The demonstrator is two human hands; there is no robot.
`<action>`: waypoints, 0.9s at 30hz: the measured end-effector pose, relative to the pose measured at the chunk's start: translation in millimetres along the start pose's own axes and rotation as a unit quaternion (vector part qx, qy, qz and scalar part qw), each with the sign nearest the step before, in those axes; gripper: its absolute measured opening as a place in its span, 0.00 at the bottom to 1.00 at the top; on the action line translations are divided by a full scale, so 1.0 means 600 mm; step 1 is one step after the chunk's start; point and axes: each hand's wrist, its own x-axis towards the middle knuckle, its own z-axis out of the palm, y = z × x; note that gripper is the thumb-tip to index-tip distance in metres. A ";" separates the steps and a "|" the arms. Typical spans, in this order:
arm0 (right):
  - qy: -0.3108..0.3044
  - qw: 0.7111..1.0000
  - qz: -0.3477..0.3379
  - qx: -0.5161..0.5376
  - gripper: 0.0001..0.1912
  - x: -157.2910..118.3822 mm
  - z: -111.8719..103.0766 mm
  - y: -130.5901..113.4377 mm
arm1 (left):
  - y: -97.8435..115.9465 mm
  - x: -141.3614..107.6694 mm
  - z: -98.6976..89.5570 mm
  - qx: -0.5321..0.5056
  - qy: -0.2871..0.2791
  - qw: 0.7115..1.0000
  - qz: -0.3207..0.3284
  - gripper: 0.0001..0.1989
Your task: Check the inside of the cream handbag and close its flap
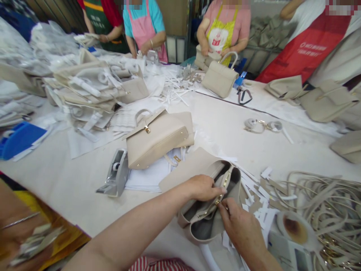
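Observation:
An open beige handbag (194, 163) lies in front of me, its flap folded back to the left and its dark inside showing. A gold-toothed zipper (226, 178) runs across the opening. My left hand (204, 188) reaches in from the left, its fingers closed on the zipper edge. From the right, my right hand (239, 220) pinches at the gold zipper pull (217, 202). The two hands are close together but apart. Behind them a closed beige handbag (158, 141) with a gold clasp lies tilted on white sheets.
A grey tape dispenser (115, 173) stands left of the bags. Tangled straps (332, 214) and paper scraps (261, 195) lie at the right. Stacked bag pieces (84, 88) fill the back left. Several people work across the table (222, 124); another person's arm is at lower left.

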 end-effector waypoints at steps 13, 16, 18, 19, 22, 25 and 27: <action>-0.042 0.999 0.027 0.008 0.11 -0.004 -0.002 -0.009 | 0.007 0.088 0.031 0.030 -0.025 0.997 0.064 0.26; -0.046 0.998 0.035 0.008 0.10 0.000 -0.005 -0.014 | 0.001 0.099 0.034 -0.005 -0.027 0.997 0.071 0.27; -0.041 0.999 0.024 -0.007 0.10 0.002 -0.004 -0.015 | -0.002 0.102 0.035 -0.031 -0.020 0.997 0.062 0.27; -0.034 0.999 0.016 -0.016 0.10 0.002 -0.003 -0.017 | -0.002 0.102 0.035 -0.040 -0.010 0.998 0.052 0.27; -0.003 0.999 -0.016 -0.036 0.09 0.000 -0.001 -0.031 | -0.003 0.097 0.036 -0.057 0.028 0.998 0.030 0.26; 0.028 0.995 -0.084 -0.035 0.06 -0.008 0.002 -0.055 | -0.007 0.092 0.042 -0.086 0.068 0.994 0.004 0.26; 0.047 0.991 -0.123 -0.037 0.05 -0.014 0.004 -0.068 | -0.012 0.092 0.048 -0.100 0.091 0.991 -0.022 0.26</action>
